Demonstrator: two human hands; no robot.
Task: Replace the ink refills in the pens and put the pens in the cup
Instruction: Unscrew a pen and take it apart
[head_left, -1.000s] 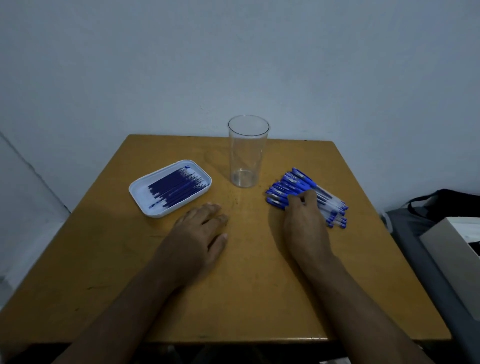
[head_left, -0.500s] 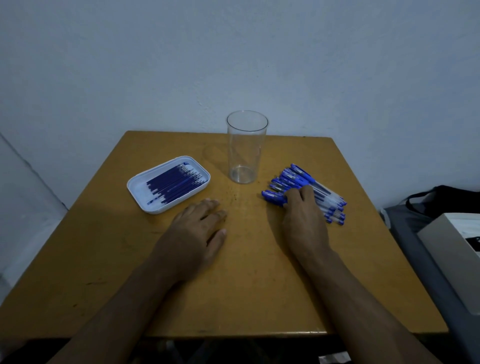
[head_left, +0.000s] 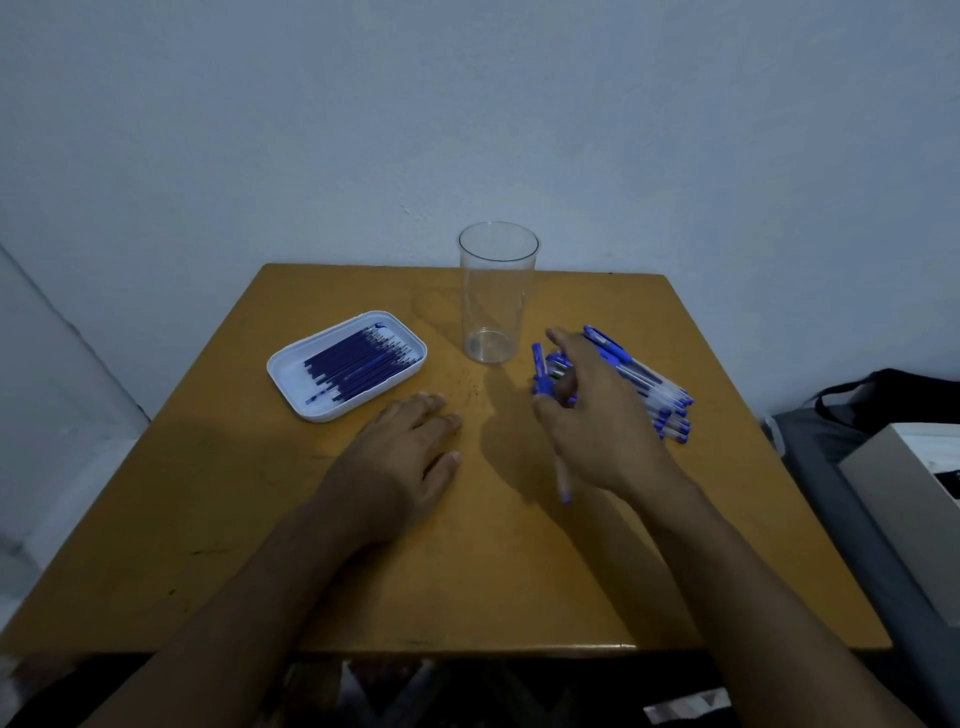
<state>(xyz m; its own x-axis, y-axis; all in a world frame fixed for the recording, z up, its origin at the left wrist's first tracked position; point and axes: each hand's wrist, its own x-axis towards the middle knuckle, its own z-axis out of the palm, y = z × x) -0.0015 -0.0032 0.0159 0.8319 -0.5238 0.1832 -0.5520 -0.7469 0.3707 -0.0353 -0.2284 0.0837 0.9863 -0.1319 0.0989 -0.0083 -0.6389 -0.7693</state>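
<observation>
Half a second ago the right hand (head_left: 597, 415) lay on the heap of blue-capped pens (head_left: 652, 387) with its fingers down among them; now it is raised off the heap and turned toward the middle of the wooden table (head_left: 249, 519), its fingers curled round one pen (head_left: 543, 376). That pen's blue cap stands up past the fingers and its clear barrel runs down under the palm, the blue end showing just below the hand, above the tabletop. The rest of the pens lie where they were, fanned out on the table to the right of the clear plastic cup (head_left: 497, 293), which stands upright near the far edge with nothing in it. The left hand (head_left: 402, 465) has not shifted: it rests flat on the table, palm down, fingers straight and loosely spread, holding nothing. Beyond it, left of the cup, the white tray (head_left: 291, 364) holds a row of dark blue ink refills (head_left: 361, 364) lying side by side.
</observation>
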